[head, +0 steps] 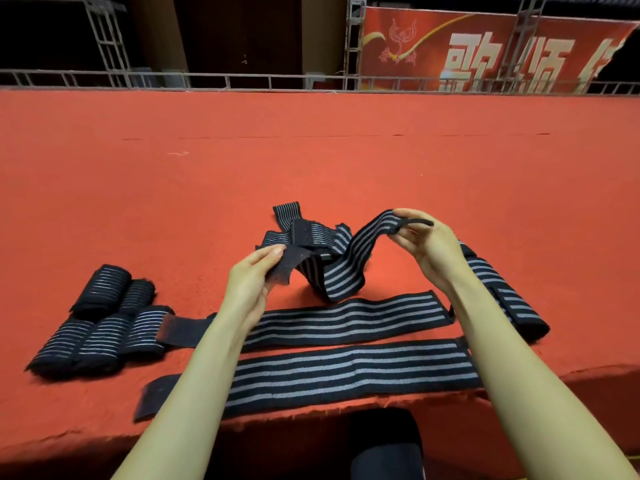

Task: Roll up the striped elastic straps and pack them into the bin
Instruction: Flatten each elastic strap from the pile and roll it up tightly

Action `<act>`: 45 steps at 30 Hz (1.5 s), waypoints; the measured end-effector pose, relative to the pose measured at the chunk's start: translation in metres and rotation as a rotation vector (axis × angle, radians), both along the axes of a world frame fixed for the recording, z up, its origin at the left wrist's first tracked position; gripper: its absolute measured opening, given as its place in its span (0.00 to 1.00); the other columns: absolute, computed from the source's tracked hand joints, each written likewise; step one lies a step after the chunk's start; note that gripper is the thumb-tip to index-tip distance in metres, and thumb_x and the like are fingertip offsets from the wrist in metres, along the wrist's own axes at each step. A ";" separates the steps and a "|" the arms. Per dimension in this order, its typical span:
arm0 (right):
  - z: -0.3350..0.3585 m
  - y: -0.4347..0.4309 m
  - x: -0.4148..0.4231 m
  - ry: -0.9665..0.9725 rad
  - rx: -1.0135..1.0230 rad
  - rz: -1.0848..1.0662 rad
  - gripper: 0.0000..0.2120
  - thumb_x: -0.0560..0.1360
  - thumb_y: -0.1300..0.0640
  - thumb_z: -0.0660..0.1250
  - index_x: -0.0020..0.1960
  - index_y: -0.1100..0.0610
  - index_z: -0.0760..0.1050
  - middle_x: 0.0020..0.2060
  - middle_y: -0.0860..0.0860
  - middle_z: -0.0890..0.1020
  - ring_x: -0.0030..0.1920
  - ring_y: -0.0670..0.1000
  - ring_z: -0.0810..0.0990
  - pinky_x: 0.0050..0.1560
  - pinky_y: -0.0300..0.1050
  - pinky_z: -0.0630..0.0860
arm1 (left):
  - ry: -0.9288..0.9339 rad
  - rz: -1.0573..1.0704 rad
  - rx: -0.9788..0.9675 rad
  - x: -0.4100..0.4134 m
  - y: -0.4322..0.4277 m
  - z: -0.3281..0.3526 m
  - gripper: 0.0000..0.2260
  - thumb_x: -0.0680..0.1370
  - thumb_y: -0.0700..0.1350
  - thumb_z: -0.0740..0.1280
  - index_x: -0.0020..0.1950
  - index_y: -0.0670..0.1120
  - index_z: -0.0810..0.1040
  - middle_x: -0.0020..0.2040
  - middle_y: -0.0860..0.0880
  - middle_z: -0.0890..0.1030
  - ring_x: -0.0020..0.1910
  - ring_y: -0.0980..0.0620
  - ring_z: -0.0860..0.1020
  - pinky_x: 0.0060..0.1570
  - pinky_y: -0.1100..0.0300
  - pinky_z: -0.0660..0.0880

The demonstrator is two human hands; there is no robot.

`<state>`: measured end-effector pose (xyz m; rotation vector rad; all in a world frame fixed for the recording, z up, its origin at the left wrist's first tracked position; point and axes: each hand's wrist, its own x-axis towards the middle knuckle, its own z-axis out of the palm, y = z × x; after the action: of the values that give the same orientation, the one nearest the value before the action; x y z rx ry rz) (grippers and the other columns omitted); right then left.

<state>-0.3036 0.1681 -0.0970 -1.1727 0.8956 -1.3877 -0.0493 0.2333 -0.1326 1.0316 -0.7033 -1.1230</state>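
Observation:
I hold one black strap with grey stripes [346,268] lifted above the red surface. My left hand [254,282] pinches its black velcro end. My right hand [424,244] pinches its other end, where a thin black loop sticks out. The strap sags in a fold between my hands. Two more straps lie flat near the front edge, one [346,322] behind the other [346,374]. A loose heap of straps [304,230] lies behind the held one. Several rolled straps [100,320] sit at the left. No bin is in view.
The red carpeted platform [311,161] stretches far ahead, and its front edge runs just below the nearest strap. Another folded strap [502,292] lies at the right under my right forearm. A metal rail [242,79] and a red banner [485,50] stand at the back.

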 end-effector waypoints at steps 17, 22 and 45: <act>-0.018 0.007 0.013 0.346 -0.146 -0.084 0.08 0.72 0.64 0.72 0.48 0.55 0.80 0.41 0.53 0.83 0.44 0.49 0.82 0.48 0.45 0.80 | -0.979 -0.478 -0.141 -0.015 0.023 -0.006 0.22 0.74 0.28 0.64 0.59 0.50 0.80 0.59 0.54 0.79 0.53 0.64 0.79 0.59 0.65 0.74; -0.027 0.004 0.012 0.458 -0.141 -0.104 0.06 0.72 0.63 0.72 0.48 0.55 0.80 0.40 0.53 0.83 0.42 0.49 0.80 0.49 0.51 0.80 | -1.006 -0.289 -0.296 -0.018 0.021 -0.006 0.05 0.74 0.38 0.70 0.46 0.47 0.83 0.51 0.52 0.77 0.50 0.66 0.75 0.51 0.76 0.68; -0.045 -0.009 -0.049 0.726 0.007 -0.510 0.05 0.77 0.57 0.68 0.45 0.58 0.75 0.42 0.56 0.81 0.34 0.52 0.81 0.30 0.43 0.80 | -0.145 0.598 0.251 0.071 0.016 -0.043 0.08 0.81 0.45 0.57 0.59 0.43 0.65 0.57 0.40 0.72 0.47 0.45 0.75 0.48 0.48 0.77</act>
<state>-0.3525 0.1592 -0.1420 -1.5421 1.8065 -1.3437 0.0216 0.2493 -0.1753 1.4300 -0.3267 -0.6252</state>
